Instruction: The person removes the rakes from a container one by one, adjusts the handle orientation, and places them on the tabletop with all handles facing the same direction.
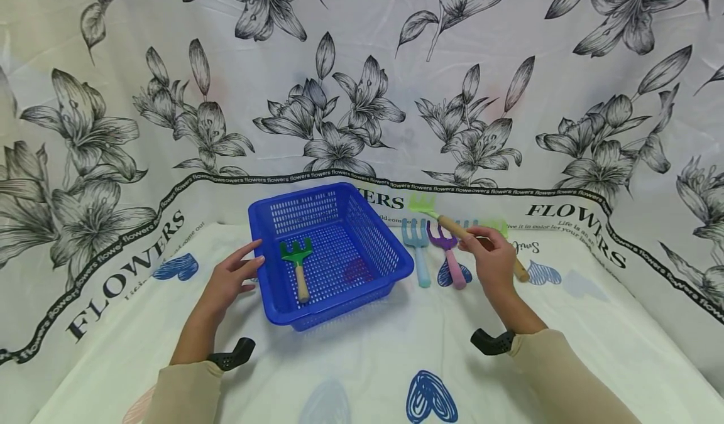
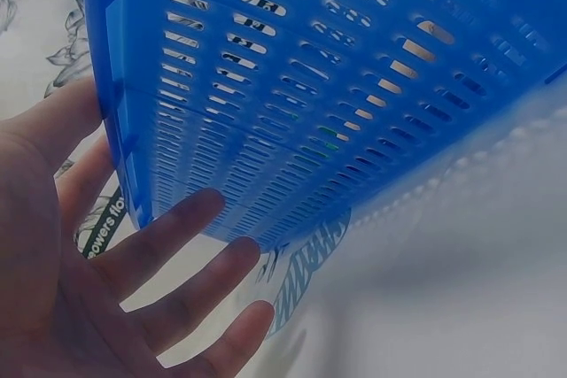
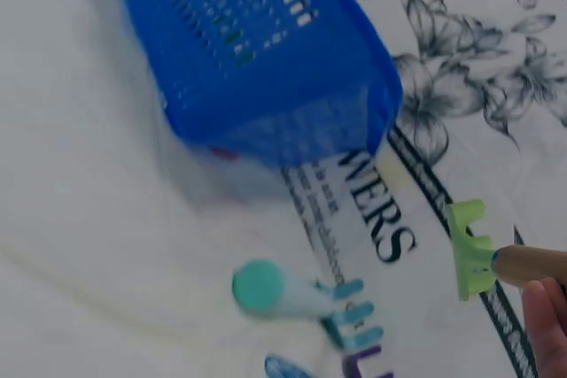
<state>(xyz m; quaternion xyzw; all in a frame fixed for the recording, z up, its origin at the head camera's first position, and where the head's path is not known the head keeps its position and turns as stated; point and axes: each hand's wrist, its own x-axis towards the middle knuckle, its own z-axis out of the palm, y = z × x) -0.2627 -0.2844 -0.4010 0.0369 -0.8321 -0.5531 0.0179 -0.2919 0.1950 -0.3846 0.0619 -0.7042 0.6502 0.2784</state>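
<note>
My left hand rests its spread fingers at the left rim of a blue plastic basket; in the left wrist view the fingers lie beside its slotted wall. Inside the basket is a green hand rake with a wooden handle. My right hand grips the wooden handle of a light green hand rake, holding it raised over other rakes, head pointing to the back left. Nearest below are a light blue rake and a purple rake with pink handle.
Behind the right hand, another blue rake head and a light green rake head are partly hidden. A wooden handle end shows right of the hand. White cloth with heart prints covers the table; flower-print cloth hangs behind.
</note>
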